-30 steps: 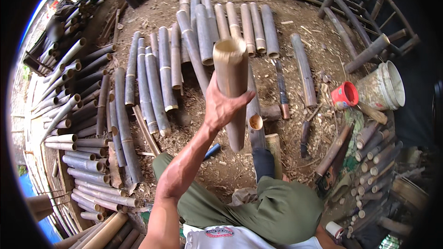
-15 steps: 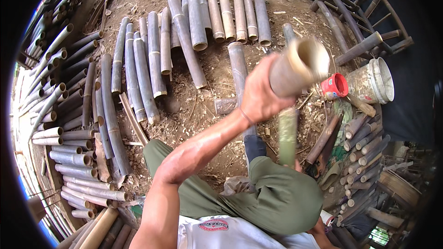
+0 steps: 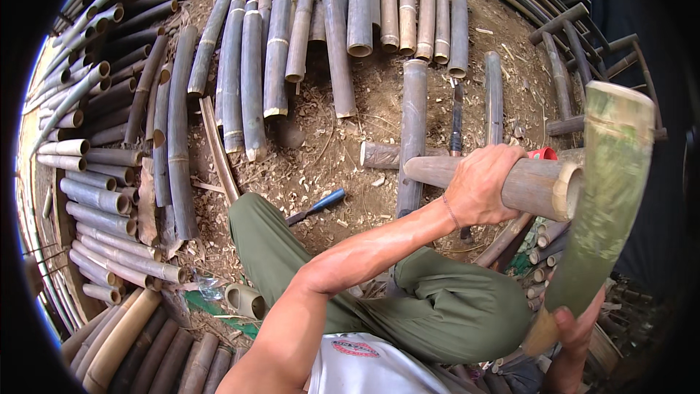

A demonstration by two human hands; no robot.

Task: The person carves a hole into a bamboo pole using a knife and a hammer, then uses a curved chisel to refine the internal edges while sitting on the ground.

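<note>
My left hand (image 3: 481, 186) is closed round a grey-brown bamboo tube (image 3: 539, 188), which lies nearly level above my bent knee. Its pale cut end faces right, and the other end tapers away to the left. At the right, my right hand (image 3: 580, 321) grips the narrow lower end of a green bamboo club (image 3: 609, 190). The club stands raised, tilted a little to the right, its broad top close to the camera. Its edge overlaps the tube's cut end in view; I cannot tell whether they touch. On the ground lies a blue-handled chisel (image 3: 326, 201).
Cut bamboo tubes (image 3: 277, 47) lie in a row ahead, and more are stacked at the left (image 3: 109, 193). A long bamboo piece (image 3: 413, 113) crosses a short log (image 3: 379, 155). Beyond are a dark-handled blade (image 3: 457, 120) and a bamboo frame (image 3: 569, 51). Shavings litter the dirt.
The bamboo tube in my left hand has swung down to nearly level. My right hand has brought the green club up from beside my knee. The view has shifted, uncovering the blue-handled chisel.
</note>
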